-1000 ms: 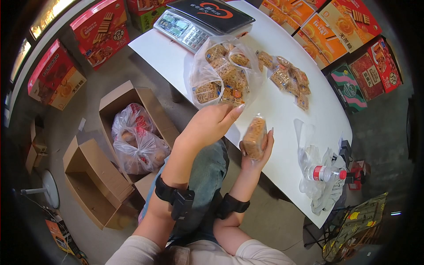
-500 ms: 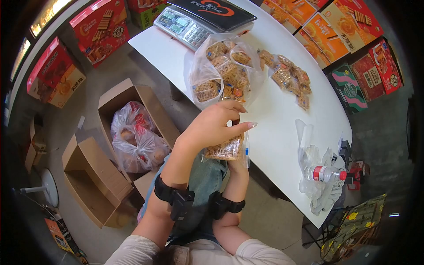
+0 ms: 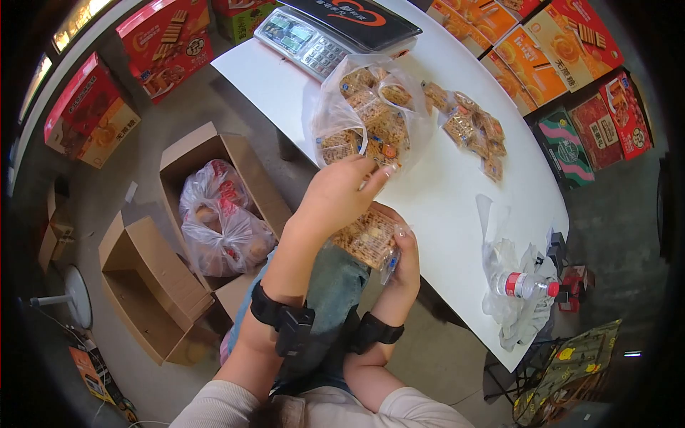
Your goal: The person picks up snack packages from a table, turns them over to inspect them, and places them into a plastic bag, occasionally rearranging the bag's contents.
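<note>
My right hand (image 3: 402, 250) is wrapped round the side of a clear packet of brown, grainy snack (image 3: 365, 239), held over my lap at the table edge. My left hand (image 3: 344, 192) is above that packet, fingers closed at the near rim of a white plastic bag (image 3: 330, 107); whether they pinch the bag is too small to tell. Several wrapped snack packets (image 3: 391, 125) fill the open bag. More small packets (image 3: 467, 132) lie in a loose pile to its right on the table.
A scale (image 3: 307, 46) stands behind the bag on the white table (image 3: 442, 207). A plastic bottle (image 3: 526, 285) lies on crumpled plastic at the right. Open cartons (image 3: 153, 278), one holding a tied bag (image 3: 221, 221), are on the floor at left.
The held packet has tilted, and my right hand has come up and round its right side. My left hand has drawn its fingers in, close to the bag's rim.
</note>
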The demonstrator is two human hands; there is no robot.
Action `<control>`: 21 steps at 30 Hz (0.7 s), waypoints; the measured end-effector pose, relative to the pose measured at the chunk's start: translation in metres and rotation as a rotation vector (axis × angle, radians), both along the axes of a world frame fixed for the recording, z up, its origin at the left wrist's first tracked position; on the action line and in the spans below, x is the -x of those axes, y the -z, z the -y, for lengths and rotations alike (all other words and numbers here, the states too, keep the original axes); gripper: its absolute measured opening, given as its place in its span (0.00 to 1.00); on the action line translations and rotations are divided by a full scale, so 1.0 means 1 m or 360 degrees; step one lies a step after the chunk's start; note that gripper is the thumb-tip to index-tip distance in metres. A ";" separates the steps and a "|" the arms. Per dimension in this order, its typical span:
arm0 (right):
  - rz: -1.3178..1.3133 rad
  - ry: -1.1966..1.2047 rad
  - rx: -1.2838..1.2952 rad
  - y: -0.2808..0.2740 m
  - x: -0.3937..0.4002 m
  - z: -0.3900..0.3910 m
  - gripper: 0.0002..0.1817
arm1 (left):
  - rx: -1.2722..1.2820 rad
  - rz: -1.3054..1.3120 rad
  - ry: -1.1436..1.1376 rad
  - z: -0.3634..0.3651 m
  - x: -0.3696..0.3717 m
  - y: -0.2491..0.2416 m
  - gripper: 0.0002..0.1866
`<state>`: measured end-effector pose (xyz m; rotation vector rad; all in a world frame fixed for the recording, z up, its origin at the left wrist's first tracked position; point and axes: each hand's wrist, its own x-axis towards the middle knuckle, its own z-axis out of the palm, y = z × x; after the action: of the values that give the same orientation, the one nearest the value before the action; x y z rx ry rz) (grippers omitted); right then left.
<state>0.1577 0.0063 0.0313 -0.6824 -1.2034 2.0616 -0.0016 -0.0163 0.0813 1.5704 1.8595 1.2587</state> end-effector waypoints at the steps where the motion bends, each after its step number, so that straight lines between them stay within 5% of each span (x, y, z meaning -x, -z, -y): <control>1: -0.0033 -0.0105 -0.0144 -0.004 -0.001 -0.002 0.37 | 0.0061 0.0073 -0.0078 0.000 0.002 0.000 0.15; 21: 0.0028 0.0284 -0.0372 0.006 -0.011 -0.002 0.33 | 0.0234 0.0087 -0.0218 -0.002 0.007 0.018 0.13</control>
<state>0.1688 0.0085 0.0254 -0.6712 -1.3177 1.7396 -0.0082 -0.0141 0.0632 1.3400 2.0045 1.1793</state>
